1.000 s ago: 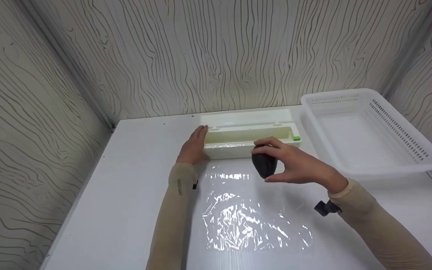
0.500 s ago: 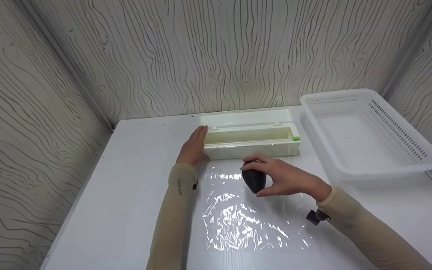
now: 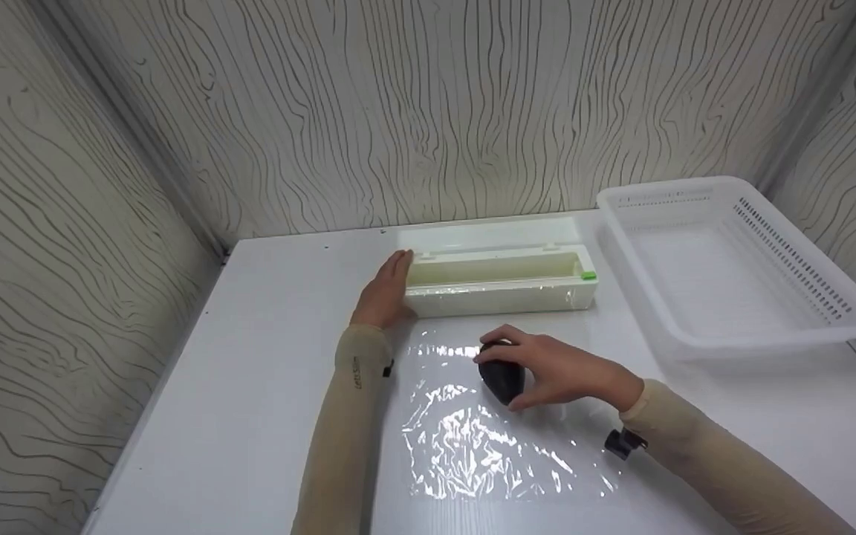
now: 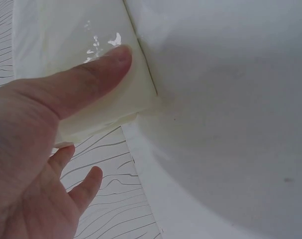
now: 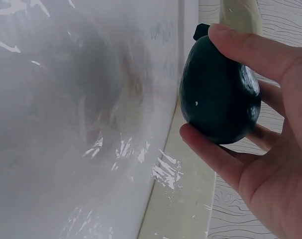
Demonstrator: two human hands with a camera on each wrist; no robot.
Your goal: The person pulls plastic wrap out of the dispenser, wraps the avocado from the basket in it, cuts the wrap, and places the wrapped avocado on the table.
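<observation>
My right hand [image 3: 565,371] holds a dark, egg-shaped avocado [image 3: 501,374] low over a sheet of clear cling film [image 3: 465,438]. In the right wrist view, the thumb and fingers grip the glossy avocado [image 5: 218,94] around its sides. At the back of the table stands a long white cling film dispenser [image 3: 502,299], its lid folded back and a green cutter tab [image 3: 588,276] at the right end. My left hand [image 3: 385,293] grips its left end. The left wrist view shows the thumb [image 4: 98,74] pressed on the film-covered front of the dispenser, other fingers past its end.
A white plastic basket [image 3: 651,297] with slotted sides stands to the right of the dispenser. The film stretches from the dispenser over the white table [image 3: 250,416] towards the front. Wood-patterned walls [image 3: 428,111] close off the back and sides.
My right hand has brought the avocado down and towards me, slightly to the left, from in front of the dispenser to over the film. The left hand stays on the dispenser.
</observation>
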